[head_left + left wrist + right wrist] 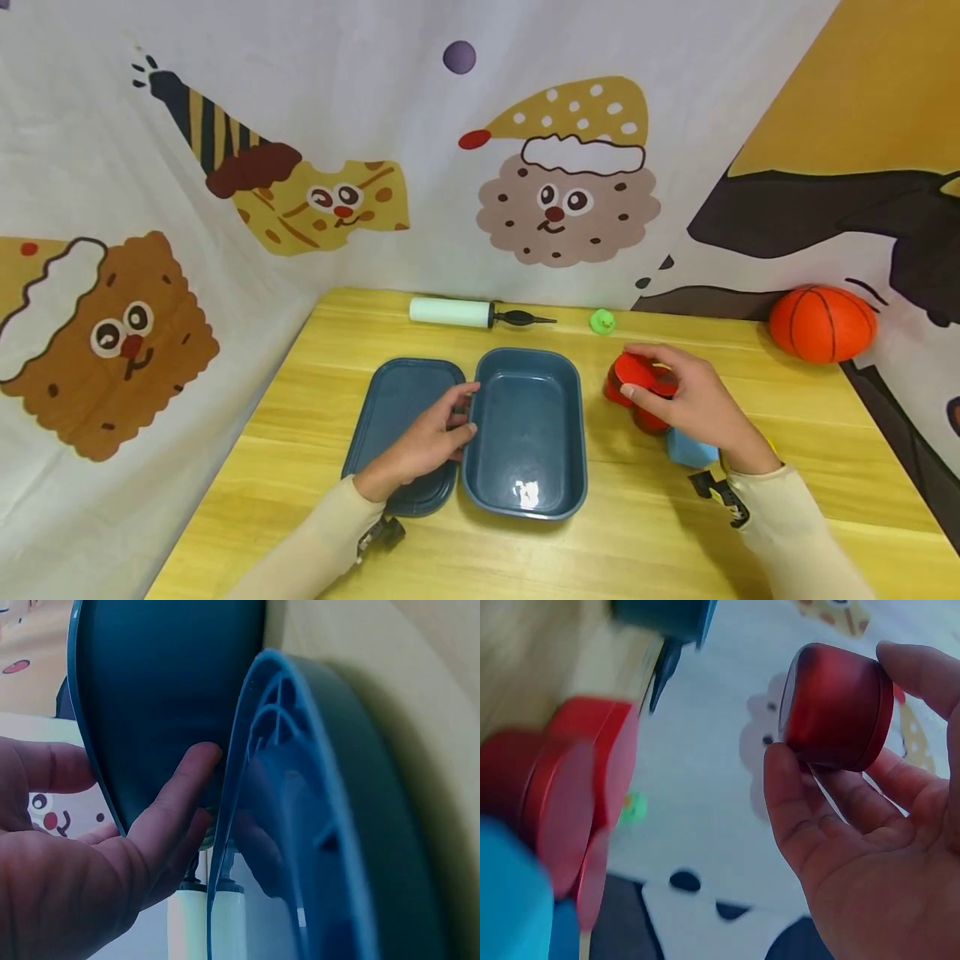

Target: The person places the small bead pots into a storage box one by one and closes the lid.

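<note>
My left hand (429, 437) grips the left side of a dark blue rectangular container (525, 433). In the left wrist view, one finger lies along the container's outer wall (150, 675) and another digit meets its rim. Beside it lies a flat blue lid (408, 408), partly under my left forearm. My right hand (693, 396) holds a round red tin (836, 705) between thumb and fingers, raised above the table. Below it stand more red tins (562, 810), partly hidden by the hand in the head view. A light blue block (690, 450) sits near the right wrist.
At the back of the wooden table (510, 558) lie a white hand pump (450, 312) and a small green duck (602, 321). An orange basketball-patterned ball (822, 324) is at the far right. A cartoon-printed cloth (420, 108) hangs behind the table and along its sides.
</note>
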Motion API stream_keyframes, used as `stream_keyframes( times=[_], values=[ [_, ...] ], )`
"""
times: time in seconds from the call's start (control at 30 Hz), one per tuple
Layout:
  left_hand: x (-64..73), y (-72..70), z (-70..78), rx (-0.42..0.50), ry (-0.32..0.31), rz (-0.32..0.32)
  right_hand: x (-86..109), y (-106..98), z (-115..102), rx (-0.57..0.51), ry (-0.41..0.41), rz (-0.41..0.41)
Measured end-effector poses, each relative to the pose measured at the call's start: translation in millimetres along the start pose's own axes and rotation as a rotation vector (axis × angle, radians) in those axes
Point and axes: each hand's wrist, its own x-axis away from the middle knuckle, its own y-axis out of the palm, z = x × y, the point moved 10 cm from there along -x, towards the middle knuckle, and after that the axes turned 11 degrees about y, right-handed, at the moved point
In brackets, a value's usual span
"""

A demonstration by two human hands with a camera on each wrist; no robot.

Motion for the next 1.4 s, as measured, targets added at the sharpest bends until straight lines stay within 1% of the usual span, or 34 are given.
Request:
stream_keyframes(
  times=[0.13,0.3,0.43,0.63,0.87,1.07,1.23,1.4],
  values=[
    [-2.4,-0.7,-0.5,0.003,-0.002,-0.004,-5.2,17,-16,-0.013,-0.047,-0.043],
    [-5.2,0.1,2.0,0.017,0.007,-0.010,-5.4,41,-39,-0.041,-0.115,-0.096],
    [-6.9,0.5,1.0,0.020,0.004,-0.015,-1.6,64,-56,-0.063,-0.160,-0.153],
    [-7.5,1.2,-2.5,0.037,-0.007,-0.021,7.1,106,-73,-0.072,-0.196,-0.275],
    [-7.7,3.3,-2.9,0.055,-0.001,-0.036,18.7,145,-92,-0.075,-0.289,-0.379],
    [-6.7,0.7,-3.1,0.046,-0.003,-0.034,28.1,167,-109,-0.017,-0.360,-0.476],
    [-5.5,-1.6,-2.9,0.021,-0.007,-0.029,36.6,184,-117,0.022,-0.409,-0.597],
    [-5.1,-1.6,-2.8,0.014,-0.011,-0.030,42.1,196,-120,0.055,-0.438,-0.651]
  ],
)
